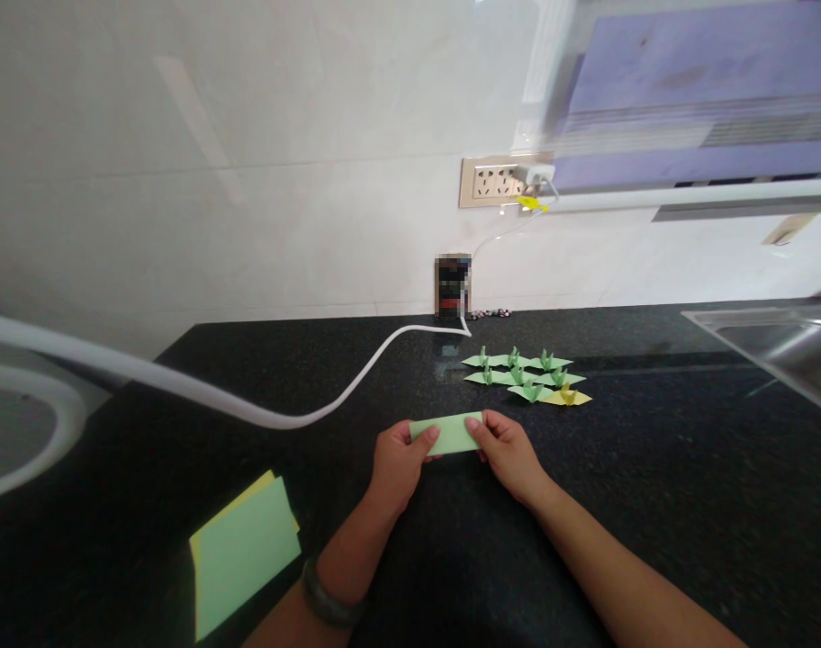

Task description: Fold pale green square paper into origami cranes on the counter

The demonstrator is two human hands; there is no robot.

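A light green sheet of paper [453, 433], folded into a narrow rectangle, is stretched between my two hands just over the dark counter. My left hand [398, 459] pinches its left end, the thumb on top and the fingers underneath. On the opposite end, my right hand [510, 450] grips in the same way, thumb pressed on the paper's face. Beyond the hands, several green paper cranes [517, 375] stand in rows, with a yellow paper crane [567, 396] at the near right. To the left lies a stack of green and yellow paper [248, 549].
A white cable [275, 418] runs over the black counter [356, 360] at the left. A phone-like device [453, 286], its screen pixelated, leans on the wall. Above it is a socket panel [474, 182] with a white plug [536, 173]. A metal sink [798, 351] sits at the right.
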